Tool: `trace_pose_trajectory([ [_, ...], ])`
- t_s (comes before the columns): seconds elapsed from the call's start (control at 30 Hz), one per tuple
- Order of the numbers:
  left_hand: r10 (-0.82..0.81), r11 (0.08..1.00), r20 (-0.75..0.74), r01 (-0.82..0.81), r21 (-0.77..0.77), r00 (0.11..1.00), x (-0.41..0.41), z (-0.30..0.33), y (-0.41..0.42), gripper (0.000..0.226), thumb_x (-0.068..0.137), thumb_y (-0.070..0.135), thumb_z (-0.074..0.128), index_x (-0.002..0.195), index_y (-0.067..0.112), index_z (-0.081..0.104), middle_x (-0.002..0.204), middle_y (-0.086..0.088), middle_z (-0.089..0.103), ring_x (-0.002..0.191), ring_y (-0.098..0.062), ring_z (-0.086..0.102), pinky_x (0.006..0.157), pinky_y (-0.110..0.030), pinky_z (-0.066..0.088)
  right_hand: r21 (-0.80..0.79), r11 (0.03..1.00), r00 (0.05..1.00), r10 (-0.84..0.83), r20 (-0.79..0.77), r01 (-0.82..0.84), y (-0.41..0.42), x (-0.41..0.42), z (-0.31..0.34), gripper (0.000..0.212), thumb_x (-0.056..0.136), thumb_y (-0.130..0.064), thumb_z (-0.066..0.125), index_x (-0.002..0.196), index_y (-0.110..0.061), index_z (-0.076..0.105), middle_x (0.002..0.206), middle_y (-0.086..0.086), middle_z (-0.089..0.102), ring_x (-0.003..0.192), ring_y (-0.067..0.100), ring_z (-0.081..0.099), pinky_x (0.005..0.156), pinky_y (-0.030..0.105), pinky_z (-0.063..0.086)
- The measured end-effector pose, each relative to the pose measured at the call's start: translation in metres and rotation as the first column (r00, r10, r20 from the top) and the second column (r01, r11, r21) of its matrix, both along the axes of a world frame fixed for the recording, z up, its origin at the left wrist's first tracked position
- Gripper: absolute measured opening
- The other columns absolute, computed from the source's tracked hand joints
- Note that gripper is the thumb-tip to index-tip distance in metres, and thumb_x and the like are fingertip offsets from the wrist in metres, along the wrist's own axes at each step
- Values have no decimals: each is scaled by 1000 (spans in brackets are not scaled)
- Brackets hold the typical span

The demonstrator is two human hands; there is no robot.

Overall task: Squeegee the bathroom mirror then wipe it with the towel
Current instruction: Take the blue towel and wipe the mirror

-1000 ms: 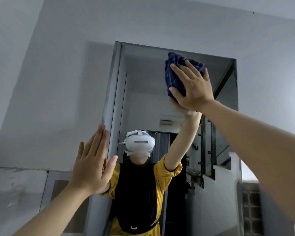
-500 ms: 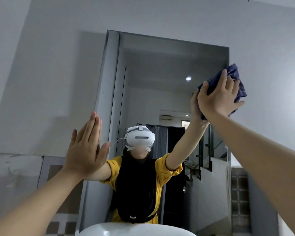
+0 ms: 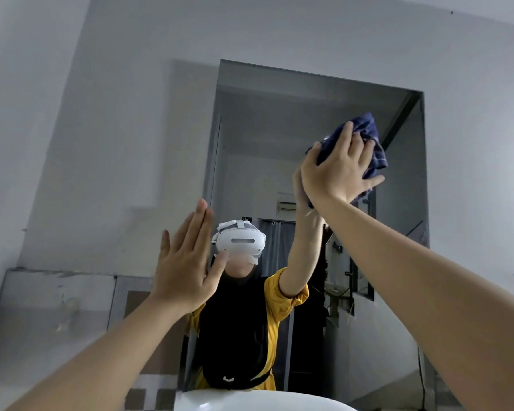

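Nearest me, my left hand (image 3: 187, 262) is flat, fingers straight and together, by the mirror (image 3: 318, 120)'s left edge, holding nothing. Farther up, my right hand (image 3: 339, 170) presses the bunched towel (image 3: 371, 143) against the glass near its upper right, fingers spread over it. Unwiped glass, I judge, lies left and below, so the right hand leads.

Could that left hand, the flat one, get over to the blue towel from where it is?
Probably yes: the left hand is open and holds nothing, and nothing stands between it and the towel under the right hand.
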State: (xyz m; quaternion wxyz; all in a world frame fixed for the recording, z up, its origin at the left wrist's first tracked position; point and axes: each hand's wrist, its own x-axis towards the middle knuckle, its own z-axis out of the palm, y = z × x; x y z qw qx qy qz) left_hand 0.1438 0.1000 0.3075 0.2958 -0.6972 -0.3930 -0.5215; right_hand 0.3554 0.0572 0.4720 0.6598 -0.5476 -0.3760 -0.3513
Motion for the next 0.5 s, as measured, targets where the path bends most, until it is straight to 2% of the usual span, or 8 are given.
trace_pose_trajectory([
  [0.1, -16, 1000, -6, 16, -11, 1000, -7, -2, -4, 70, 91, 53, 24, 150, 20, 5, 159, 4, -4, 146, -15, 2, 113, -55, 12, -14, 1000, 991, 27, 132, -26, 5, -44, 4, 66, 91, -46, 38, 151, -25, 21, 156, -3, 28, 148, 22, 10, 108, 71, 6],
  [0.2, -43, 999, -8, 43, -31, 999, -17, -12, -9, 68, 90, 51, 25, 150, 22, 9, 159, 6, 1, 146, -13, 3, 113, -53, 9, -21, 999, 938, 52, 342, -47, 9, -83, 4, 66, 89, -47, 43, 150, -27, 27, 154, -3, 34, 147, 22, 15, 108, 70, 6],
  [0.33, -61, 996, -44, 58, -74, 997, -31, -32, -14, 66, 89, 48, 27, 149, 26, 11, 158, 7, 8, 145, -12, 5, 113, -53, 11, -63, 998, 771, 56, 635, -21, 11, -112, -8, 63, 89, -47, 45, 148, -29, 32, 149, -3, 40, 146, 23, 20, 109, 70, 9],
  [0.5, -70, 989, -42, 64, -134, 997, -44, -54, -15, 64, 87, 52, 29, 147, 40, 10, 158, 4, 10, 145, -16, 5, 111, -55, 12, -76, 996, 543, 44, 839, 38, 12, -102, -32, 62, 85, -48, 49, 144, -28, 42, 142, -5, 49, 142, 23, 30, 106, 68, 19],
])
